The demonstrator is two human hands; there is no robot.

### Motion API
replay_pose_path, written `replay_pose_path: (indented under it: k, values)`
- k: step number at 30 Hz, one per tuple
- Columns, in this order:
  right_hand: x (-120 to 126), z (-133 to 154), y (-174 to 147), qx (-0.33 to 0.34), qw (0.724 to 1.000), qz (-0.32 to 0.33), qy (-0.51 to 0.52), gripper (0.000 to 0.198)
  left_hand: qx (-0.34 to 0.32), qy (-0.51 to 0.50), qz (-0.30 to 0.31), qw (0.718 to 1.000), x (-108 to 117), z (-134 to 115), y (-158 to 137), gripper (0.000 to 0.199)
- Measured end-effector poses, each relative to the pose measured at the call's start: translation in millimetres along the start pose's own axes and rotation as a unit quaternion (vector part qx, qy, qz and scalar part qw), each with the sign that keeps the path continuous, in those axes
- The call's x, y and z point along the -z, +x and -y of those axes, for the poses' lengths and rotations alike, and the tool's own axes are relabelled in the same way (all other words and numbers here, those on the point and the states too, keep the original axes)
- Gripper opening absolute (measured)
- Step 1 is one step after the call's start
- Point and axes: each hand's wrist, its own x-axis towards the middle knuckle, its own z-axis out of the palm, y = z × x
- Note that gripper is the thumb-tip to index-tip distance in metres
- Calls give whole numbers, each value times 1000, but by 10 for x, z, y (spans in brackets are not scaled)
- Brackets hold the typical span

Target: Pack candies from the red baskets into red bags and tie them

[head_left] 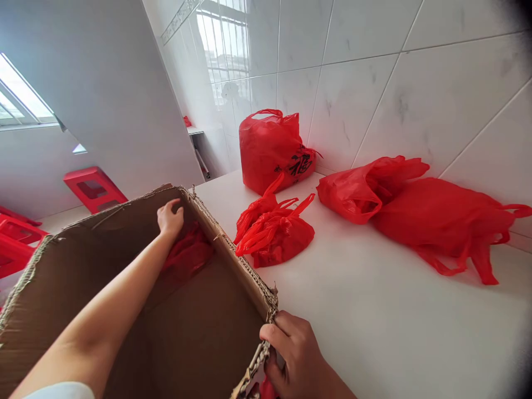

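Observation:
A large cardboard box [203, 321] with ragged cut edges stands tilted in front of me. My left hand [170, 219] reaches inside it near the far corner, with its fingers apart and nothing seen in them. Just below that hand a red plastic bag [191, 252] lies in the box's corner. My right hand [293, 352] grips the box's rim at the near right corner, thumb on the inner side. Something red shows under the right hand, mostly hidden. Beside the box's right wall, a knotted red plastic bag [282, 238] rests on the white table [374, 310].
A full red bag with black lettering [270, 149] stands against the tiled wall [357, 100]. Two more red bags, one open-mouthed [349, 194] and one lying flat [440, 216], are at the right. Red plastic stools [93, 185] stand beyond the box at left.

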Motion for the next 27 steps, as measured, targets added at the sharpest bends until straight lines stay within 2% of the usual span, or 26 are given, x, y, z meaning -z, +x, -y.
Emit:
replay_pose_path:
  k: [3,5,7,9,11,13,15,18,20,23,27]
  values:
    - [-8,-4,3,14,1000,-20,-9,23,-115,-34,7,993,38,-709,65,33]
    - [-16,-5,8,22,999,-34,-17,23,-226,-51,59,971,-14,-1216,-133,26]
    - [-28,-7,14,23,999,-42,-21,24,-322,-53,110,939,-120,-1631,-452,19]
    - [-42,-12,15,23,998,-45,-25,26,-369,-46,140,918,-258,-1900,-765,16]
    - [-55,-17,12,26,998,-51,-29,26,-376,-35,158,912,-386,-2030,-972,17]
    - [-64,-21,7,29,997,-62,-32,26,-364,-32,171,915,-455,-2068,-1044,17]
    - [-69,-25,2,27,997,-64,-33,26,-353,-50,182,917,-427,-2061,-1012,15]
    - [-71,-32,-1,23,998,-54,-35,25,-330,-113,199,916,-207,-2010,-857,12]
    - [-68,-36,-1,22,998,-52,-37,24,-290,-172,207,918,8,-1927,-712,14]
    - [-52,-39,5,20,998,-51,-27,21,-204,-267,200,920,344,-1666,-453,24]
    - [-9,-25,18,19,999,-41,-12,20,-95,-341,167,920,716,-1025,-116,33]
